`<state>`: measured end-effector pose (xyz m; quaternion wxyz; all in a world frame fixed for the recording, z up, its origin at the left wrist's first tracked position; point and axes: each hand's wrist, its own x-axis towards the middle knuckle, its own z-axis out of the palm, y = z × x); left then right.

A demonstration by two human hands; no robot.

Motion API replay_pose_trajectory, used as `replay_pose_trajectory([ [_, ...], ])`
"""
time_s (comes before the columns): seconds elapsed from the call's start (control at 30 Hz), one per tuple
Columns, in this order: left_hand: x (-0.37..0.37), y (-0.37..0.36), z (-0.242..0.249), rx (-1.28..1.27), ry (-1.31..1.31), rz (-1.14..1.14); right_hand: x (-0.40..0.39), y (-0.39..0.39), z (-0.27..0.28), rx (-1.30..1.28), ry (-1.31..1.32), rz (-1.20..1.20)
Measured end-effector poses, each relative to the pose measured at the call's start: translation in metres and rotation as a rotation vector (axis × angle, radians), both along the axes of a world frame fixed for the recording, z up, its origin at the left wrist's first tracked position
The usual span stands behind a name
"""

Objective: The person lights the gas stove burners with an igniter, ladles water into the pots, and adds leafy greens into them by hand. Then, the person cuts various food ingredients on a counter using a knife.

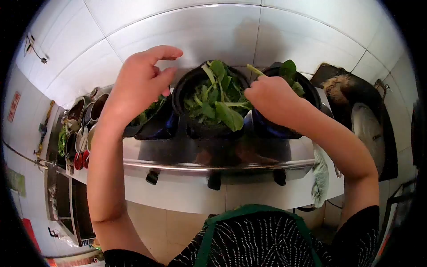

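Note:
My left hand (144,78) is raised above the left pot (151,113), with its thumb and index finger apart and nothing visible between them. Leafy greens (218,98) fill the black middle pot (179,91) and spill over its rim. My right hand (275,98) is closed between the middle pot and the right pot (313,95), with a pale green stem (254,70) sticking out above the fist. More green leaves (288,71) show behind that hand, in the right pot. My left forearm and hand partly hide the left pot, which also holds greens.
The steel stove (218,155) has black knobs along its front. Bowls of seasoning with ladles (80,138) stand at the left. A blackened board (336,86) and a round metal lid (368,133) lie at the right. A pale cloth (320,178) hangs from the stove's right corner.

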<state>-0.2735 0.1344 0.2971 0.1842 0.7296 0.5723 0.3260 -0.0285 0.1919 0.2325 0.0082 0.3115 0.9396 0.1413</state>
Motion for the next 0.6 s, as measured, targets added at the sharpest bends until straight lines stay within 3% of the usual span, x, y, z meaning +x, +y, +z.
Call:
replay_pose_trajectory([
  [0.1,0.000,0.003,0.007,0.048,0.019,0.062,-0.038,0.015,0.008,0.116,0.172,0.067],
  [0.2,0.007,0.039,-0.002,0.119,0.069,-0.038,-0.057,0.033,0.001,-0.095,0.052,-0.058],
  [0.27,0.007,0.074,-0.024,0.206,0.293,-0.183,-0.046,0.048,0.001,-0.341,0.014,0.062],
  [0.3,0.011,0.086,-0.031,0.229,0.361,-0.258,-0.031,0.050,0.023,-0.415,0.125,-0.009],
  [0.33,0.015,0.096,-0.040,0.251,0.424,-0.333,-0.002,0.073,0.016,-0.251,0.331,0.051],
  [0.37,0.020,0.107,-0.050,0.255,0.416,-0.345,0.027,0.079,0.027,0.065,0.357,0.178],
  [0.4,0.022,0.119,-0.060,0.346,0.472,-0.432,0.047,0.084,0.043,-0.094,0.439,0.052],
  [0.47,0.028,0.138,-0.077,0.441,0.519,-0.538,0.079,0.072,0.072,-0.100,0.383,-0.185],
  [0.53,0.032,0.155,-0.086,0.329,0.705,-0.465,0.107,0.080,0.072,-0.101,0.267,-0.330],
  [0.6,0.040,0.147,-0.082,0.201,0.769,-0.381,0.132,0.093,0.056,-0.081,0.286,-0.307],
])
